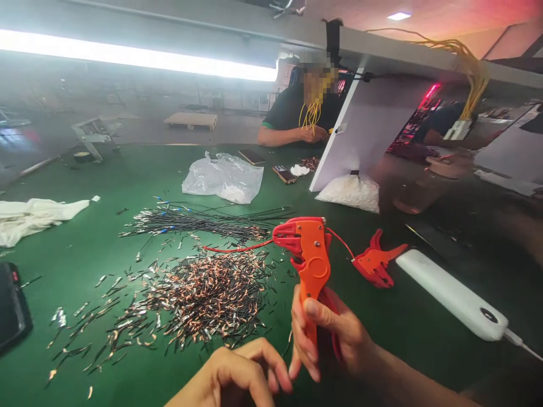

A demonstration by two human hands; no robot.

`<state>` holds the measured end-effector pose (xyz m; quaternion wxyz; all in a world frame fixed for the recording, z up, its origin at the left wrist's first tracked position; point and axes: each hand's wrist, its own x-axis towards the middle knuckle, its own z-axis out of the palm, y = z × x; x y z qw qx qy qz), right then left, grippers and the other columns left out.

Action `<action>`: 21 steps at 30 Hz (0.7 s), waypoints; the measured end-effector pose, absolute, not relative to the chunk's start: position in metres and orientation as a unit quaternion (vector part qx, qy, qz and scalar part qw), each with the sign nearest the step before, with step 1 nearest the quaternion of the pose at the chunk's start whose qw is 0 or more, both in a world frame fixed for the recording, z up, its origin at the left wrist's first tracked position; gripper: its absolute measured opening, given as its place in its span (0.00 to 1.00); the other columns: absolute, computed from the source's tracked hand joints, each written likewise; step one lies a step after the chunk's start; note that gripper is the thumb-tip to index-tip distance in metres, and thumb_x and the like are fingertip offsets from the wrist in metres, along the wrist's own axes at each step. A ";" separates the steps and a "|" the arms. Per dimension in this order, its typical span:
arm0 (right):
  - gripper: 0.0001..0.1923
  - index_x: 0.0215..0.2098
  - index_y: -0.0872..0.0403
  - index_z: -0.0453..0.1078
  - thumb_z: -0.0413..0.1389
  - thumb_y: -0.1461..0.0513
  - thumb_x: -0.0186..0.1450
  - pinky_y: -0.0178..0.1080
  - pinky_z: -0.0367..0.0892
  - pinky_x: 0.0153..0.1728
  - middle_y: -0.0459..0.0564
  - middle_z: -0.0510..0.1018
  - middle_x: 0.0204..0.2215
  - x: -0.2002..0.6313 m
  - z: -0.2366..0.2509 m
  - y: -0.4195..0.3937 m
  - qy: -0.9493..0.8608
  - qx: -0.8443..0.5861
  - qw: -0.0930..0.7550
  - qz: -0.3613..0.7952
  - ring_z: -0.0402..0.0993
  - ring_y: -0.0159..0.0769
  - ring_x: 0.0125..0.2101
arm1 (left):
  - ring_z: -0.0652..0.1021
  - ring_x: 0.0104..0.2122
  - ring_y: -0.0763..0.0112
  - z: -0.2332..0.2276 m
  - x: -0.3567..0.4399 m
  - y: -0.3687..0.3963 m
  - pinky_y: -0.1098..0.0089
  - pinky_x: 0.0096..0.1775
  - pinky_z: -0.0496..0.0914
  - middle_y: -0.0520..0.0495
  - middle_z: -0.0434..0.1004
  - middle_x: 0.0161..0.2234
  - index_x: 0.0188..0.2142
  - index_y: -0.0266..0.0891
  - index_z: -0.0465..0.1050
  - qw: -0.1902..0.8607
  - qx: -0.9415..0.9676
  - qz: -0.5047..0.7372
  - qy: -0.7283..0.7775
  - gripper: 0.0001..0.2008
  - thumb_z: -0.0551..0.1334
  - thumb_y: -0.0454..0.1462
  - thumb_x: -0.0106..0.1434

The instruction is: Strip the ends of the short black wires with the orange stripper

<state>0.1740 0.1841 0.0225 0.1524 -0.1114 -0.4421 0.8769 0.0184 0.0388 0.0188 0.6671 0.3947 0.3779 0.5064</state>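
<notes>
Head view: R hand (345,333) grips the orange tool (316,268) low, upright, prob. so its business end sits clear. L hand (231,370), half-curled, nothing in it I can see, is just beside. Wire bits (207,299) lie on worktop (106,192) beyond L hand, prob. w/in reach.

- White cabled device (449,294), right of the right fingers (299,321)
- Clear plastic bag (203,176), beyond them, leftward
- Black phone (11,308), far left of them
- Pale cloth (44,213), beyond them, far left
</notes>
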 end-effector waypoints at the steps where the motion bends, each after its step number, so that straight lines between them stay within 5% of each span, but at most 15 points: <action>1: 0.17 0.35 0.55 0.70 0.56 0.50 0.68 0.39 0.72 0.28 0.45 0.74 0.19 0.174 0.025 0.185 -0.452 -0.099 0.148 0.874 0.72 0.33 0.20 | 0.71 0.41 0.65 0.021 0.016 0.038 0.63 0.48 0.63 0.44 0.72 0.40 0.27 0.41 0.84 0.638 0.399 0.513 0.413 0.16 0.72 0.52 0.54; 4: 0.12 0.44 0.54 0.74 0.58 0.55 0.67 0.46 0.67 0.52 0.53 0.80 0.38 0.174 0.032 0.188 -0.534 -0.091 0.157 0.826 0.76 0.42 0.44 | 0.69 0.49 0.57 0.026 0.010 0.037 0.56 0.55 0.61 0.44 0.70 0.46 0.28 0.43 0.83 0.554 0.407 0.528 0.498 0.14 0.71 0.50 0.55; 7: 0.12 0.47 0.51 0.75 0.60 0.58 0.66 0.46 0.63 0.56 0.51 0.78 0.47 0.173 0.035 0.187 -0.579 -0.089 0.130 0.800 0.72 0.43 0.51 | 0.68 0.54 0.53 0.034 0.011 0.037 0.53 0.57 0.59 0.44 0.69 0.55 0.29 0.44 0.83 0.535 0.427 0.512 0.520 0.11 0.71 0.47 0.56; 11: 0.15 0.52 0.49 0.71 0.59 0.57 0.68 0.45 0.67 0.52 0.50 0.80 0.43 0.171 0.029 0.177 -0.573 -0.101 0.070 0.810 0.75 0.40 0.47 | 0.71 0.52 0.57 0.044 0.023 0.039 0.58 0.57 0.60 0.45 0.75 0.50 0.27 0.43 0.84 0.539 0.427 0.504 0.522 0.07 0.72 0.44 0.55; 13: 0.16 0.51 0.51 0.71 0.61 0.56 0.67 0.42 0.68 0.51 0.49 0.80 0.41 0.170 0.024 0.170 -0.563 -0.121 0.064 0.815 0.76 0.37 0.45 | 0.73 0.45 0.60 0.044 0.028 0.040 0.62 0.49 0.66 0.44 0.77 0.43 0.27 0.41 0.84 0.571 0.421 0.512 0.485 0.09 0.72 0.44 0.54; 15: 0.17 0.48 0.53 0.73 0.64 0.55 0.64 0.35 0.72 0.39 0.48 0.80 0.35 0.171 0.020 0.166 -0.537 -0.134 0.035 0.832 0.77 0.32 0.33 | 0.73 0.37 0.65 0.040 0.030 0.040 0.67 0.40 0.67 0.45 0.77 0.34 0.29 0.39 0.85 0.622 0.412 0.488 0.453 0.12 0.72 0.46 0.54; 18: 0.21 0.49 0.54 0.69 0.65 0.53 0.63 0.26 0.62 0.15 0.38 0.72 0.17 0.173 0.015 0.163 -0.481 -0.159 -0.042 0.861 0.61 0.22 0.12 | 0.69 0.27 0.73 0.031 0.031 0.037 0.70 0.33 0.64 0.49 0.73 0.23 0.28 0.37 0.85 0.683 0.367 0.463 0.429 0.15 0.73 0.48 0.53; 21: 0.26 0.54 0.53 0.63 0.64 0.51 0.63 0.25 0.56 0.11 0.31 0.62 0.12 0.175 0.013 0.165 -0.428 -0.167 -0.072 0.885 0.52 0.22 0.09 | 0.68 0.23 0.75 0.021 0.032 0.037 0.70 0.30 0.62 0.49 0.70 0.20 0.26 0.35 0.84 0.712 0.313 0.488 0.396 0.20 0.75 0.51 0.48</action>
